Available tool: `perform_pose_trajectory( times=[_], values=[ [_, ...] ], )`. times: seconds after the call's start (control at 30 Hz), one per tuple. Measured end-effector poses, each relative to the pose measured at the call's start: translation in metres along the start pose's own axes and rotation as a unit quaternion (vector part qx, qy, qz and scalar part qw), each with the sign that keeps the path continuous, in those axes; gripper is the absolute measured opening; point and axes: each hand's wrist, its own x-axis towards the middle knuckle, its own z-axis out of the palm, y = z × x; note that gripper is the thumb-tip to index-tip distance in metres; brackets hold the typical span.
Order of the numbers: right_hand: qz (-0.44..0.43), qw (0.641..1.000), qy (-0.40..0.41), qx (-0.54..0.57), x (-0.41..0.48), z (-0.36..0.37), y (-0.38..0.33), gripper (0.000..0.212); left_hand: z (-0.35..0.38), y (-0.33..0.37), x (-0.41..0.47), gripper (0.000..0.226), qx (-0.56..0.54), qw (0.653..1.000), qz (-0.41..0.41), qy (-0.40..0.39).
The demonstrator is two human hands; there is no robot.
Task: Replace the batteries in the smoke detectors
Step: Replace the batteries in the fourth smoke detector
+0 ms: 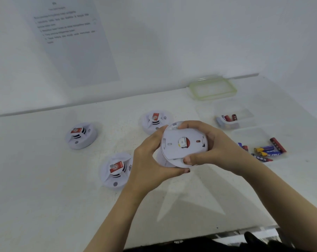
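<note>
**Holding the smoke detector (184,144) by its rim**

It is held above the counter (45,179), back plate facing the camera. The left hand (150,157) and the right hand (215,146) curl their fingers (192,125) round opposite edges. The shell is probably light, rigid, smooth plastic. Grip the rim firmly, since slim clips could crack under hard twisting.
</note>
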Motion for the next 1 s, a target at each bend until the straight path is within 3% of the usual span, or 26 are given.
perform_pose_trajectory(
  times=[0.47, 0.7, 1.0],
  values=[
    [0.008, 0.994, -0.096, -0.048, 0.001, -0.011, -0.018, 0.063, -0.002, 0.016, -0.004, 0.087, -0.007, 1.000, 0.000, -0.005],
    [-0.063, 0.986, -0.035, -0.148, -0.001, -0.005, -0.026, 0.067, -0.009, 0.023, 0.002, 0.083, -0.003, 1.000, 0.015, 0.001],
    [-0.073, 0.985, 0.067, -0.145, -0.004, 0.013, -0.017, 0.060, 0.005, 0.008, -0.004, 0.100, -0.024, 0.998, -0.021, 0.048]
  ],
)
